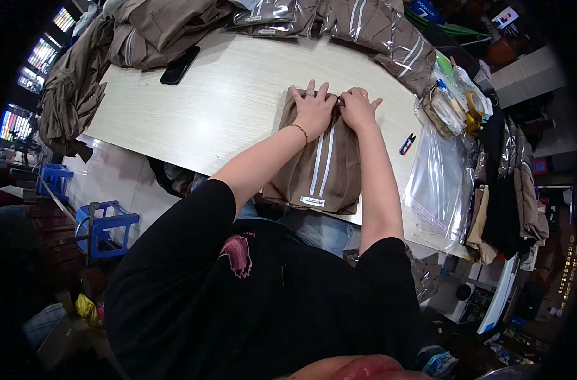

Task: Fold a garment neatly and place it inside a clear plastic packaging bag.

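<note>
A folded brown garment [336, 156] with two white stripes lies on the pale table [174, 123] before me, its lower edge at the table's near edge. A small white label [312, 202] with writing sits near that lower edge. My left hand [313, 109] rests on the garment's upper part with fingers spread, the thumb near the top of the stripes. Beside it, my right hand [358, 108] has its thumb and a fingertip at the garment's top edge, with other fingers spread; whether it pinches the cloth cannot be told.
A black phone [179, 65] lies at the upper left, near heaped brown garments [150, 33]. Bagged brown garments [364, 23] line the far edge. Thread snips [407, 144] and clear plastic bags [435, 180] are at right, below a roll of tape [475, 104]. Blue stools [109, 228] stand at left.
</note>
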### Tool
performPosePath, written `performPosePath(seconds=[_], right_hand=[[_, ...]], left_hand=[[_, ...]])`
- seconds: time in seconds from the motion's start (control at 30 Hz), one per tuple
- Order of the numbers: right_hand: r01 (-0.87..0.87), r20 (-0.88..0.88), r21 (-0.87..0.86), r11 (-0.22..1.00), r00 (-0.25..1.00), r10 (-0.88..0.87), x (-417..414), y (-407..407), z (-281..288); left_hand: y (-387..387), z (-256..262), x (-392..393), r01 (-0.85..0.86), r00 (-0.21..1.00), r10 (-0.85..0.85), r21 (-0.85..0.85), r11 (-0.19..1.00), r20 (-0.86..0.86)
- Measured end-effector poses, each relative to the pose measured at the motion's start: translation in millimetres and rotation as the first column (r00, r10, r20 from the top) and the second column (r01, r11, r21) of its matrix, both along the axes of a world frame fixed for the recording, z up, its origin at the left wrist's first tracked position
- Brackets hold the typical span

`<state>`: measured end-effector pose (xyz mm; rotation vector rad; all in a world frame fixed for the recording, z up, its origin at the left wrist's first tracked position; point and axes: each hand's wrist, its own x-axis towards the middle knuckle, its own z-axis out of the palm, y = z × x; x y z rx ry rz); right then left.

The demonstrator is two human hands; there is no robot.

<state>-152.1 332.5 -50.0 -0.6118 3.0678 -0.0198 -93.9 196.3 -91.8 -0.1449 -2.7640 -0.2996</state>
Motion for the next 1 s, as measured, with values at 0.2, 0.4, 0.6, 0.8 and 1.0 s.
performPosePath(seconds=[0.2,0.4,0.6,0.8,1.0], right_hand=[[-0.101,-0.265,-0.159,0.982,0.963,0.057,25,14,-13],[-0.113,-0.324,-0.219,0.969,0.945,0.037,32,22,-16],[0.046,-0.189,-0.323,0.945,0.976,-0.112,32,16,-19],[-0.018,-0.120,-0.700,0.714,0.988,-0.093,37,46,-29],[0.098,0.041,-0.335,0.937,0.995,-0.089,96,28,-51]], left_hand=[[-14,26,-12,0.115,0.993,-0.116,-0.120,0.986,0.003],[-21,46,-24,0.237,0.971,-0.225,-0.209,0.949,0.082],[-21,34,-33,0.241,0.960,-0.238,-0.003,0.970,0.148],[-30,16,-23,0.251,0.942,-0.334,0.679,0.690,-0.009],[-13,-13,47,0.255,0.961,-0.263,0.097,0.962,0.088]])
